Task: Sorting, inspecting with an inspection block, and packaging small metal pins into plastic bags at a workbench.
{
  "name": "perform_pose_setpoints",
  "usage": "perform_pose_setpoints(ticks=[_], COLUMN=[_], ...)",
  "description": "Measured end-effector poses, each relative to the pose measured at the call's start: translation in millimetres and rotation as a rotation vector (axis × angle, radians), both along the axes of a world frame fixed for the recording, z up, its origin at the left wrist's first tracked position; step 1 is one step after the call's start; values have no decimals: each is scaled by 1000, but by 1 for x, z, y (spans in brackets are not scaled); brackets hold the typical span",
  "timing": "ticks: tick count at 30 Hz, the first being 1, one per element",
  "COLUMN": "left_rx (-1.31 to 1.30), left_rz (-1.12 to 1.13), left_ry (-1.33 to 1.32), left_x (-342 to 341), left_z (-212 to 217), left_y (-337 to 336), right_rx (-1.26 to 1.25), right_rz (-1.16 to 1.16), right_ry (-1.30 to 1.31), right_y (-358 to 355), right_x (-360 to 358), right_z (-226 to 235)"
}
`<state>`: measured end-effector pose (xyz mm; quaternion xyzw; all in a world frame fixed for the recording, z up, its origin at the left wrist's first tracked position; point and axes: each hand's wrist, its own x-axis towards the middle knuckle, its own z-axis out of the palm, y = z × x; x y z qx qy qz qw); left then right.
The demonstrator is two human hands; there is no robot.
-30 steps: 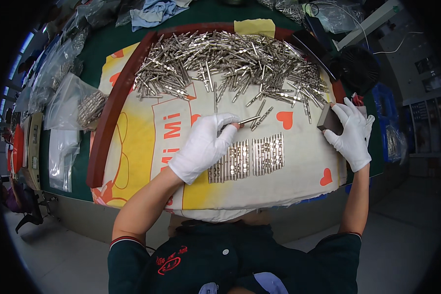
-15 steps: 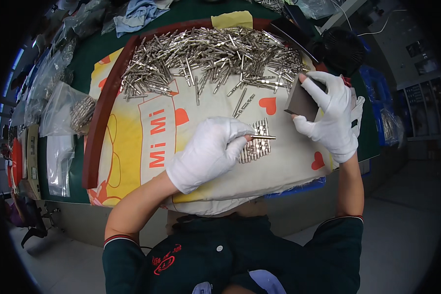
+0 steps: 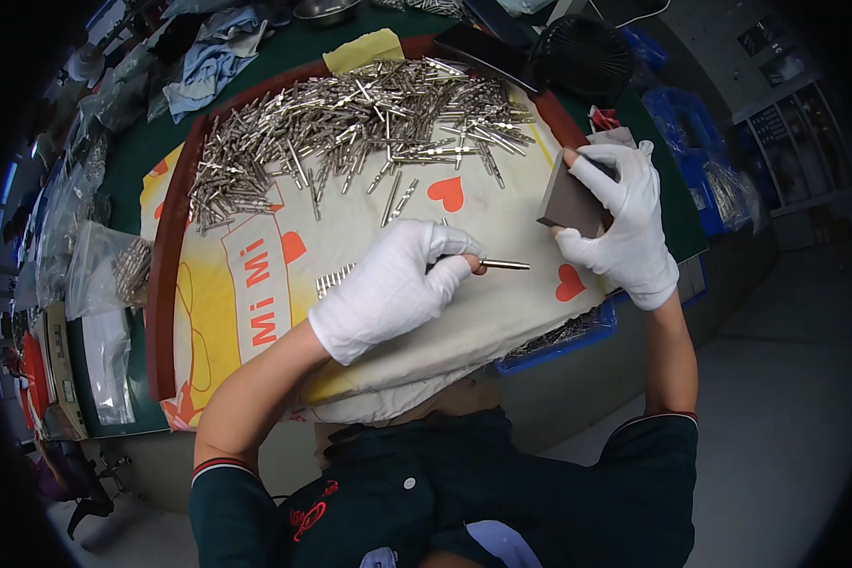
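Observation:
My left hand, in a white glove with bare fingertips, pinches a slim metal pin that points right. Partly hidden behind this hand lies a tidy row of similar pins on the patterned cloth. To the right, my gloved right hand grips a dark grey rectangular block, thumb at its lower edge and fingers at its upper edge. The pin and the block are apart. Beyond both hands spreads a big heap of loose metal pins, with a couple lying singly at its near side.
A dark red wooden rail edges the cloth. Behind it are a phone, a black fan and a yellow scrap. Clear bags lie at left; a blue tray with metal parts is below the front edge.
The view has turned, so the table appears shifted left. Over the cloth, my left hand has moved right with the pin, nearer the block; the pin row is now largely covered.

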<state>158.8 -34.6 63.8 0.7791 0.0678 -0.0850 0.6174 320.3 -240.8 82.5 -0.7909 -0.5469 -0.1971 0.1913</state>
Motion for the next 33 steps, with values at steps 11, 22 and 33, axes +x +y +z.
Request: perform_pose_setpoints(ticks=[11, 22, 33], left_rx=[73, -540, -802], left_rz=[69, 424, 724], left_ry=[-124, -4, -126], left_x=[1, -58, -118], left_z=[-9, -15, -31], left_y=[4, 45, 60], right_rx=[-107, -42, -384], right_rz=[343, -84, -116], right_ry=[213, 39, 56], right_y=[14, 26, 27], right_x=[-54, 20, 27], right_z=[24, -36, -40])
